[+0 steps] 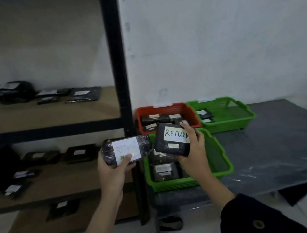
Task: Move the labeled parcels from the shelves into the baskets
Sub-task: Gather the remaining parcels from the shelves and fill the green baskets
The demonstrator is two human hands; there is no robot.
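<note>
My left hand [114, 167] grips a black wrapped parcel [126, 149] with a white label, held in front of the shelf's black post. My right hand [191, 146] grips a second black parcel [170, 145] whose label reads RETURN, held above the near green basket [217, 159]. That basket holds several black labeled parcels. Behind it stand a red basket [184, 111] with several parcels and a far green basket [243, 114] with a few. More black labeled parcels [80, 152] lie on the brown shelves at the left.
A black metal shelf post [117, 63] stands between the shelves and the baskets. The baskets sit on a dark grey table [284, 140] covered in glossy plastic. A white wall is behind. A dark object [170, 223] lies on the floor under the table.
</note>
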